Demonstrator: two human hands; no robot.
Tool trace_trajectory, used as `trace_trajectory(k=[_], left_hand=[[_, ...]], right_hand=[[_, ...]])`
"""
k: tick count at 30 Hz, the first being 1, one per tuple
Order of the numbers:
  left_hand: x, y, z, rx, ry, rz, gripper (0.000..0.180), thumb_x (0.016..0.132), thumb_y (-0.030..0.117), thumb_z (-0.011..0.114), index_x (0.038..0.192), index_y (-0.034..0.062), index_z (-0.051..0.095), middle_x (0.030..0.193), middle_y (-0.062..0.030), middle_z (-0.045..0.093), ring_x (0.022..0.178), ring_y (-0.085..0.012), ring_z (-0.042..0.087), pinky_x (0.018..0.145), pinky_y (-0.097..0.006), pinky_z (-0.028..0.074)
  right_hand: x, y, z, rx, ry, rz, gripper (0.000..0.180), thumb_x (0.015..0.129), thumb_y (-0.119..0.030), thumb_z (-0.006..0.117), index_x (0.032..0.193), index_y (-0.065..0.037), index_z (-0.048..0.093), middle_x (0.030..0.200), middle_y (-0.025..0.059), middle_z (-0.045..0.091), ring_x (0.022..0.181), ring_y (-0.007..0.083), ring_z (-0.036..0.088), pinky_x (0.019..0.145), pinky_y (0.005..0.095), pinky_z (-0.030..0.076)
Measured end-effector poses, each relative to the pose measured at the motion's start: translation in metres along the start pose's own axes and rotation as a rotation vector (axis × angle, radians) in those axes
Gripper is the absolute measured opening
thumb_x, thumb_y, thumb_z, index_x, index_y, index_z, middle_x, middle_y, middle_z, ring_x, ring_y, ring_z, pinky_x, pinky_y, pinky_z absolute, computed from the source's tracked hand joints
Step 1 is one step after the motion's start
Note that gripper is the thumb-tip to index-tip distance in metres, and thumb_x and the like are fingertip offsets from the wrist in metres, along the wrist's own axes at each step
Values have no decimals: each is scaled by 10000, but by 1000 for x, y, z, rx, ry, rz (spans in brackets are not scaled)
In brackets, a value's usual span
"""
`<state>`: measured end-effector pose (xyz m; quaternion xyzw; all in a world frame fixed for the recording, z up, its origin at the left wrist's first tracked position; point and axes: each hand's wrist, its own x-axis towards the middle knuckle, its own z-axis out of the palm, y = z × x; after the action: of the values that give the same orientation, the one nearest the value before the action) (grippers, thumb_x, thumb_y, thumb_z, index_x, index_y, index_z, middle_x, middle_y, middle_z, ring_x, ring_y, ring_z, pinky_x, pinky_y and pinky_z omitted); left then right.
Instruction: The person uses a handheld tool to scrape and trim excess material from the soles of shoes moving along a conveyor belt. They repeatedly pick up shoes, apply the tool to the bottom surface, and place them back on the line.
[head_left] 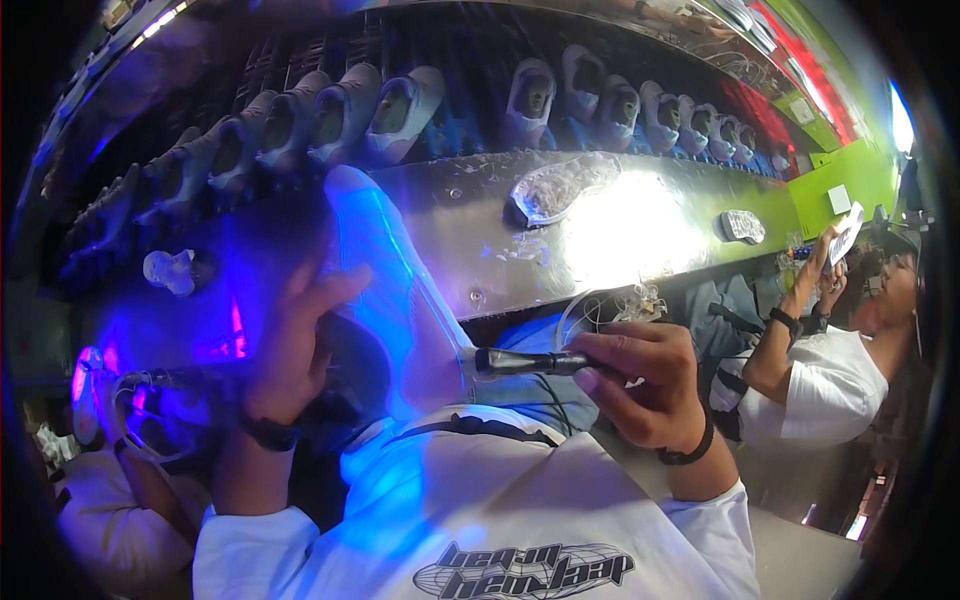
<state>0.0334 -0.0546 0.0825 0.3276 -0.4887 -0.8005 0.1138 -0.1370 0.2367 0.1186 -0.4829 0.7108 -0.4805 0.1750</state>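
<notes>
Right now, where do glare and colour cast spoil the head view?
Head view: white glare burns out the metal shelf right of the loose sole; blue-violet light tints the shoe in the left hand; fisheye bends the shoe row; rim dark.

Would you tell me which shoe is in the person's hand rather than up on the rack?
The shoe glowing blue, gripped by the left hand; the right hand brushes it. The others sit on the rack.

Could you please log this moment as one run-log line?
left hand: holds shoe | right hand: grips brush against shoe | bench: loose sole
</notes>
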Motion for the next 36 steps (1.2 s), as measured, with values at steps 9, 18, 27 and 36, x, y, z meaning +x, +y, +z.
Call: trace_trajectory(k=[9,18,27,36], left_hand=[[7,-9,3,-177,-56,-212,403,1046,210,620,1418,60,593,1192,-50,697,1047,-150,688,898,-291,532],[-21,-30,1,660,-160,325,539,1055,346,614,1481,33,502,1280,-164,672,1140,-280,702,842,-360,615],[-26,-40,11,-218,-280,-445,638,1071,481,500,1456,-26,472,1120,-369,594,738,-349,720,483,-281,572],[-31,-50,13,-817,-393,-708,603,1072,423,462,1428,-64,479,1201,-344,599,873,-417,722,595,-356,593]], right_hand=[[21,-4,-28,-178,51,-189,252,774,-23,776,1015,46,749,722,149,674,572,282,650,512,366,465],[43,-5,-54,-252,27,-317,287,755,-29,778,1037,24,764,754,159,699,607,293,664,548,364,513],[48,20,-48,-158,98,-421,286,774,-41,792,1053,12,765,779,145,700,627,279,661,565,367,510],[30,59,-22,44,211,-330,258,812,-49,753,1049,53,760,763,155,671,619,276,631,573,361,485]])
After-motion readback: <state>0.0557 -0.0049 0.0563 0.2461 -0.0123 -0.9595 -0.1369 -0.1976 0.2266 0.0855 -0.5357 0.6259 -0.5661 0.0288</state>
